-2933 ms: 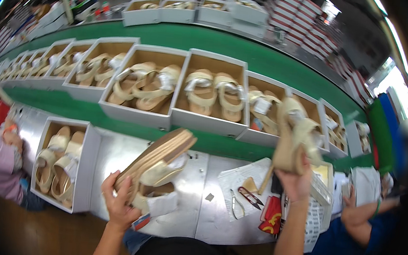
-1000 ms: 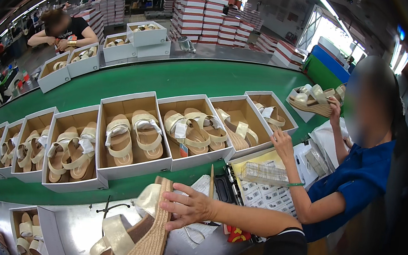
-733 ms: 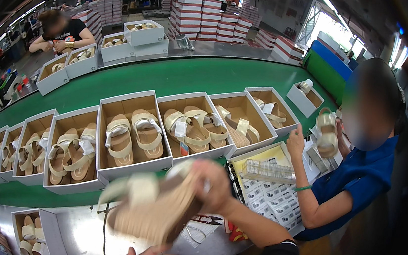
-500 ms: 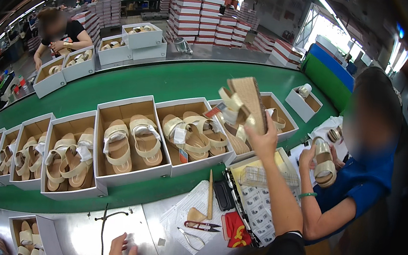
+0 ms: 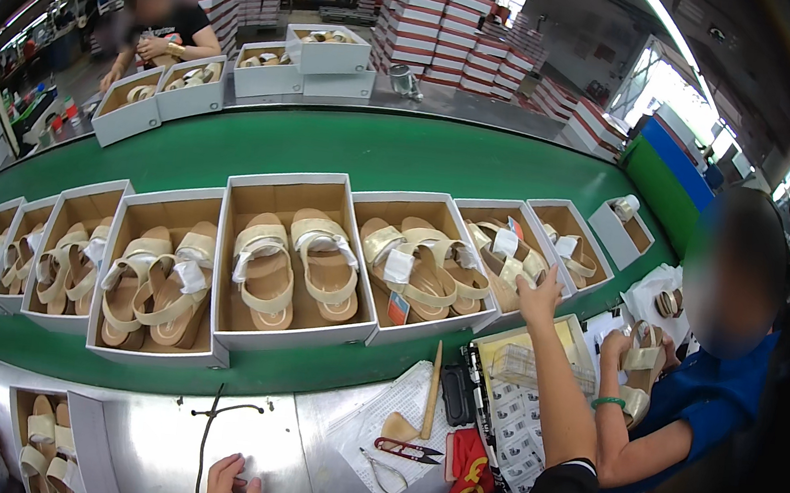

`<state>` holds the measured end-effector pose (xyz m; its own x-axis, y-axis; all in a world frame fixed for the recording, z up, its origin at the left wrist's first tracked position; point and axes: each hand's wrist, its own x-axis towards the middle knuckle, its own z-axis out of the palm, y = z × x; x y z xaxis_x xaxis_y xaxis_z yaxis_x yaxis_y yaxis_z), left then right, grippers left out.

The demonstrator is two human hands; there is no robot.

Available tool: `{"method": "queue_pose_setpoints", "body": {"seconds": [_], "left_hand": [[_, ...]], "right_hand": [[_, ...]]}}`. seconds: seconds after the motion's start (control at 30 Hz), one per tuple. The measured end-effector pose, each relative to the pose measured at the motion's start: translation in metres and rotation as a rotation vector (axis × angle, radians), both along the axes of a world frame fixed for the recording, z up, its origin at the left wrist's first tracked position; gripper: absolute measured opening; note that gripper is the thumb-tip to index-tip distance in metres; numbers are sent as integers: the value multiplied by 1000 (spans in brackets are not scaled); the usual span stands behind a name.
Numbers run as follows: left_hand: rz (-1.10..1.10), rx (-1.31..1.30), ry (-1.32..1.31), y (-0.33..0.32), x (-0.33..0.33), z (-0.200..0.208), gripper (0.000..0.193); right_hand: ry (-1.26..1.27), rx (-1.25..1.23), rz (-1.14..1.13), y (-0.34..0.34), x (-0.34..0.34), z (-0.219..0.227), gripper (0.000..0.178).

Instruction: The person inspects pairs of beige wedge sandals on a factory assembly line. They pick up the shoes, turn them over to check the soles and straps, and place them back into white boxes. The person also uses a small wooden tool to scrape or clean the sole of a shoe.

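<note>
My right hand (image 5: 541, 298) reaches over the near edge of an open white shoe box (image 5: 486, 318) on the green belt. Its fingers are spread beside a pair of gold strappy sandals (image 5: 503, 248) in that box, and I cannot tell whether the fingertips touch them. A small orange and blue tag and white wrapping show on the sandals. My left hand (image 5: 233, 487) is low over the metal table, fingers loosely bent and apart, with nothing in it. Nearest to it is a black cord (image 5: 204, 448).
Boxes of sandals line the green belt (image 5: 404, 156). On the table lie red-handled thread snips (image 5: 404, 450), pliers (image 5: 383, 473), a wooden stick (image 5: 433, 385) and label sheets (image 5: 521, 443). A co-worker in blue (image 5: 683, 440) handles a sandal at right; another person works far left.
The sandal raised in my right hand has gone down into the shoe box, and the fingers have spread. My left hand stays low. The view has shifted, and the co-worker's sandal has turned.
</note>
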<state>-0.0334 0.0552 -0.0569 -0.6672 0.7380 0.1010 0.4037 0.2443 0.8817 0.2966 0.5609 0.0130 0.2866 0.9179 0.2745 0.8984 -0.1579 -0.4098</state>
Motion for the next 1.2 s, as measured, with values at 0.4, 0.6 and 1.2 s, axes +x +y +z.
{"method": "queue_pose_setpoints", "body": {"seconds": [0.4, 0.6, 1.2], "left_hand": [[-2, 40, 69, 1, -13, 11, 36], [17, 175, 184, -3, -15, 5, 37], [-72, 162, -8, -10, -25, 3, 38]], "right_hand": [[1263, -293, 199, 79, 10, 4, 40], [1124, -214, 415, 88, -67, 100, 41], [1104, -490, 904, 11, -509, 92, 60]]}}
